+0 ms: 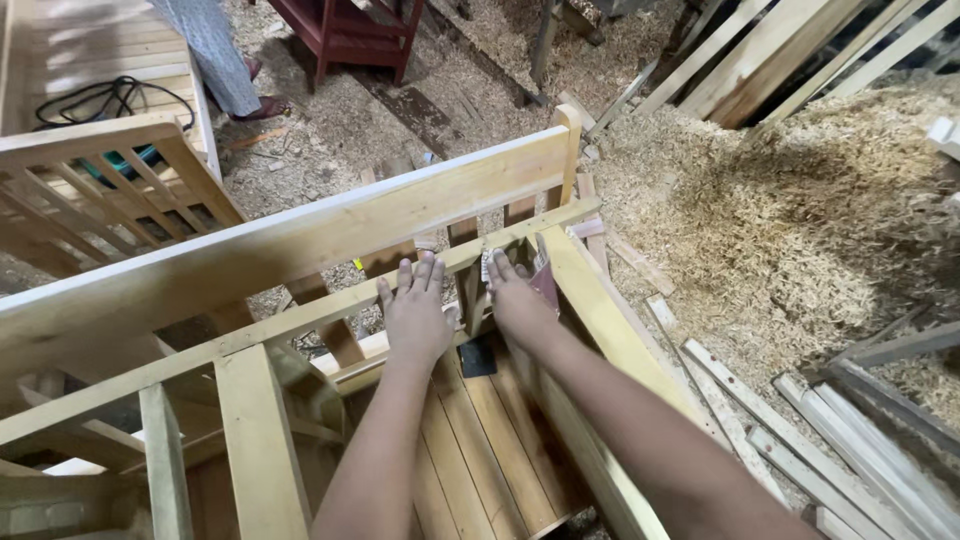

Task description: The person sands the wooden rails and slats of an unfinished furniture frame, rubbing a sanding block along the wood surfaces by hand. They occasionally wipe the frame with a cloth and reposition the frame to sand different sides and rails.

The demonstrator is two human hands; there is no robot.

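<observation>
**Both hands at the inner corner of the frame**

Right hand presses a folded sandpaper sheet against a short upright slat near the corner of the wooden frame; fingers flat, thumb side pinning the sheet. Left hand lies just beside it, open, fingers spread, palm resting on the lower rail, holding nothing. Slat runs vertically, straight ahead of both hands, between them; right hand is nearer. Shavings cover the floor to the right.

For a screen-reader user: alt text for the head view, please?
Two bare hands reach into a pale wooden frame: the left hand lies flat by a slat, the right hand presses sandpaper into the corner. Wood shavings cover the floor.
</observation>
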